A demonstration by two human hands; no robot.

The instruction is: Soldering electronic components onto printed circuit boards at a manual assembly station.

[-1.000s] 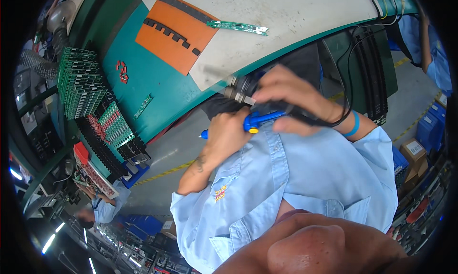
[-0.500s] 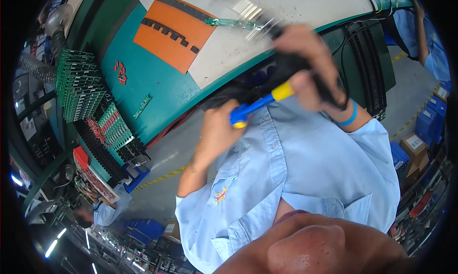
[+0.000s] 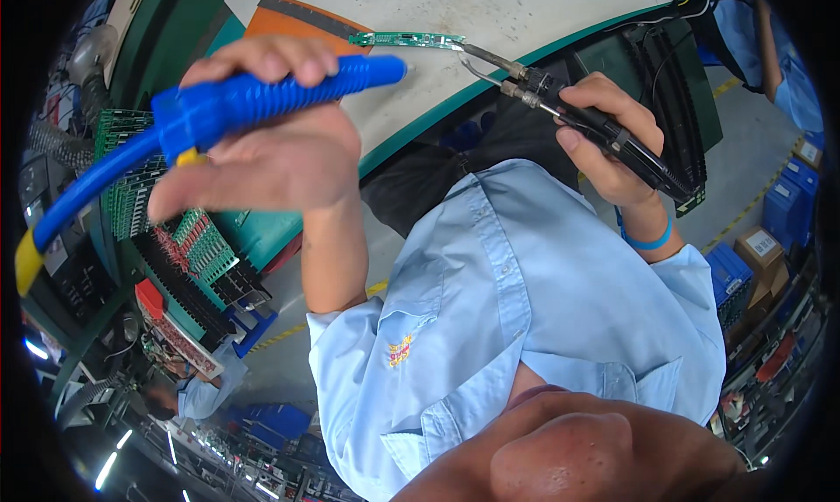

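Observation:
A blue solder sucker (image 3: 262,104) with a yellow button and yellow end is in my left hand (image 3: 289,165), raised close to the camera over the bench. My left fingers curl over its ridged body, the thumb stretched out below; its nozzle points right. My right hand (image 3: 617,126) is closed on black soldering tweezers (image 3: 560,108) with two metal arms. Their tips meet the right end of a narrow green circuit board (image 3: 407,40). The board's left end lies at the orange pad (image 3: 273,17), which my left hand partly hides.
Racked green circuit boards (image 3: 206,244) with red parts stand at the left, behind my left hand. The bench has a white sheet (image 3: 525,8) on a teal mat. A black slotted rail (image 3: 674,108) lies at the right. Other people's blue sleeves (image 3: 792,91) show at both sides.
The blue solder sucker has passed from between both hands up into my left hand, which has risen left. My right hand's tweezers now touch the board; half a second ago they were blurred.

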